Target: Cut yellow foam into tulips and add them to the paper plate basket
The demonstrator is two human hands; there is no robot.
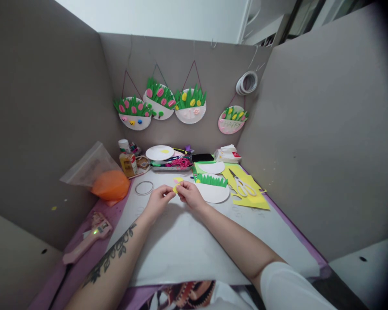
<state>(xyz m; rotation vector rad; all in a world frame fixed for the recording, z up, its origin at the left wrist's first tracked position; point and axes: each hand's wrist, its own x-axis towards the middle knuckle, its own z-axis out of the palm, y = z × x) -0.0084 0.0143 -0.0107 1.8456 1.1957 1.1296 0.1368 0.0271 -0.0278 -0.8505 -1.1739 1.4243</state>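
Both hands meet over the middle of the white-covered desk, pinching one small yellow paper piece point(176, 188) between them. My left hand point(160, 199) has its thumb and fingertips closed on the left side of it. My right hand point(190, 194) grips it from the right, fingers curled. Just beyond the fingertips lie small pink and yellow paper scraps, partly hidden. Right of my right hand rests a white paper-plate craft point(212, 192) with a strip of green paper grass. White-handled scissors point(244, 186) lie on a cut yellow sheet point(252, 201) farther right.
A pink glue gun point(89, 242) with a green light lies at left, near an orange-filled bag point(110, 185) and glue bottle point(128, 163). At the back stand a supply tray point(171, 168), white plate point(159, 153) and phone point(203, 157). Finished plate baskets point(190, 113) hang on the partition.
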